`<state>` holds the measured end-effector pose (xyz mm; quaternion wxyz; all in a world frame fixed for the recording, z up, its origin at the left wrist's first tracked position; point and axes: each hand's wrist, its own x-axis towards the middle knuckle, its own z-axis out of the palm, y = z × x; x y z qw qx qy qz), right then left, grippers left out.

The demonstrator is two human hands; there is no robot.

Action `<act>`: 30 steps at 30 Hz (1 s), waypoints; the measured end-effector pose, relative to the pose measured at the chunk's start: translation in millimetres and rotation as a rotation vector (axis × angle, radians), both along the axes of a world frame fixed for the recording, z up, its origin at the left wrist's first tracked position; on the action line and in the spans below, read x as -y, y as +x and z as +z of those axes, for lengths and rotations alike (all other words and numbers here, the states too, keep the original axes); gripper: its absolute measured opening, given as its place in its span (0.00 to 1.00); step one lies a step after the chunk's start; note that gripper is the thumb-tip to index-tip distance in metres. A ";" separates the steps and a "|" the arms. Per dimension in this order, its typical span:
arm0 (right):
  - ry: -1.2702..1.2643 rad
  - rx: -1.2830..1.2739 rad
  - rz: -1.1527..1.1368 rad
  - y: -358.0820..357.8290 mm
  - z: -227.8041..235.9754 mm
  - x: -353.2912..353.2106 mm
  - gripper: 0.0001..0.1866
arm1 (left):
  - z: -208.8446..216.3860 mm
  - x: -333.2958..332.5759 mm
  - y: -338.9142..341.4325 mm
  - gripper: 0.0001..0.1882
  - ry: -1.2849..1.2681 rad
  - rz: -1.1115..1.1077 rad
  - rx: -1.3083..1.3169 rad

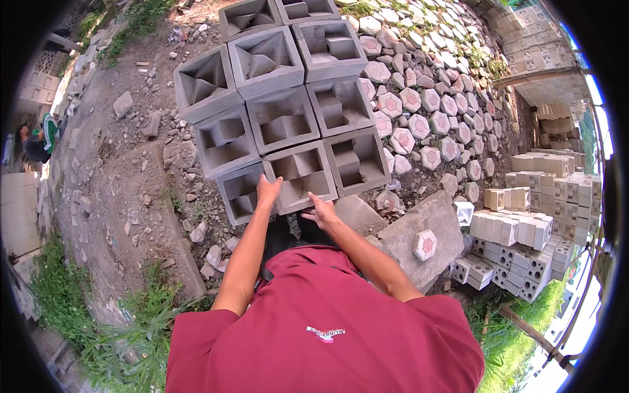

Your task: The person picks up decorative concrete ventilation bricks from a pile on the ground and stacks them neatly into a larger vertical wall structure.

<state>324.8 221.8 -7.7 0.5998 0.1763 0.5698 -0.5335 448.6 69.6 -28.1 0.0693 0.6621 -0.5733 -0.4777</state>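
Grey hollow concrete blocks point(282, 118) with angled shapes inside stand packed together in rows, their openings facing up. My left hand point(267, 192) grips the near left edge of the front middle block point(303, 175), its fingers on the rim beside the front left block point(239, 191). My right hand point(320, 211) holds the near edge of that same middle block, thumb side on the rim and the other fingers lower, partly hidden. To its right sits another block point(357, 159) of the same kind, untouched.
Many hexagonal paving stones point(419, 124) with reddish centres cover the ground at the right. One lone hexagonal stone point(425, 245) lies on a concrete slab point(406, 229). Stacked pale blocks point(514, 229) stand farther right. Rubble point(190, 164) is at the left; a person point(44, 139) is far left.
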 end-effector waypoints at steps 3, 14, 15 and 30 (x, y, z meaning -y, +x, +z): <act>0.082 -0.038 -0.127 14.4 -19.3 8.9 0.26 | -6.0 2.4 -0.3 0.34 -0.009 -0.023 0.016; 0.194 -0.291 -0.221 32.0 12.0 19.8 0.18 | 21.6 -3.7 13.3 0.24 -0.048 -0.009 -0.068; 0.177 -0.324 -0.235 35.9 20.5 13.8 0.18 | 29.1 -7.5 17.7 0.25 -0.021 -0.039 -0.075; 0.291 -0.508 0.162 -21.6 152.7 -129.1 0.23 | 89.6 -37.1 -16.3 0.32 0.998 -0.402 -0.819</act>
